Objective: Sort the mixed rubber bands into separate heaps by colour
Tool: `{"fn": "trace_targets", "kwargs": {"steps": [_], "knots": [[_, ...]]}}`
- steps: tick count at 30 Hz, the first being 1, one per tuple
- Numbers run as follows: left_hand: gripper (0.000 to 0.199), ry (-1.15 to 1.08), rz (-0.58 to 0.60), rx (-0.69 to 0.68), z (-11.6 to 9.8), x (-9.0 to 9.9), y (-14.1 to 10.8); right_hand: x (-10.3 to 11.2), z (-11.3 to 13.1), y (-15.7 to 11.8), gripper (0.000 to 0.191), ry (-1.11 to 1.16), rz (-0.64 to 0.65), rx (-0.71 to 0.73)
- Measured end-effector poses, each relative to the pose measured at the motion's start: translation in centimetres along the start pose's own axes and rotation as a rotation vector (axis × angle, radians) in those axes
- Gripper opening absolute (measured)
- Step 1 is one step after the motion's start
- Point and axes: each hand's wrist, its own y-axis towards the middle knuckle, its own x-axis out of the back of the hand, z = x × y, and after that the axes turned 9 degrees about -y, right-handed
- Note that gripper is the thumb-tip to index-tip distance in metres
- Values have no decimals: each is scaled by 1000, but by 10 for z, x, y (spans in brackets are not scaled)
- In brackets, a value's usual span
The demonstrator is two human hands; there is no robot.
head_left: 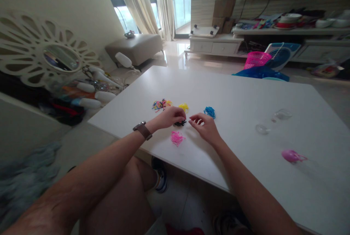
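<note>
My left hand (175,115), with a watch on the wrist, is bent over a small pile of black pieces (180,123). Its fingertips are pressed together, and whatever they may pinch is too small to make out. Just to the right, my right hand (203,124) hovers with curved fingers and a gap between thumb and forefinger, nothing visible in it. Around them lie heaps of small thin pieces resembling rubber bands: mixed colours (161,105) at the far left, yellow (184,107) behind the left hand, blue (210,112) behind the right hand, and pink (177,138) nearest me.
On the right of the white table (240,96) are clear plastic pieces (263,129) and a pink-purple egg-shaped item (292,156). A pink basket (257,60) stands beyond the far edge. A lamp and ornate mirror (62,58) are to the left.
</note>
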Motion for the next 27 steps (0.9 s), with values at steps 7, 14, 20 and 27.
{"fn": "trace_targets", "kwargs": {"steps": [7, 14, 20, 27], "knots": [[13, -142, 9, -32, -12, -12, 3, 1, 1, 0, 22, -20, 15, 10], [13, -175, 4, -33, -15, -12, -1, -1, -3, -2, 22, 19, 64, -24], [10, -170, 32, -25, -18, -11, -4, -1, -3, -2, 16, 12, 64, -24], [11, -179, 50, -32, -14, -13, -1, 0, -4, -1, 13, 8, 88, -4]]}}
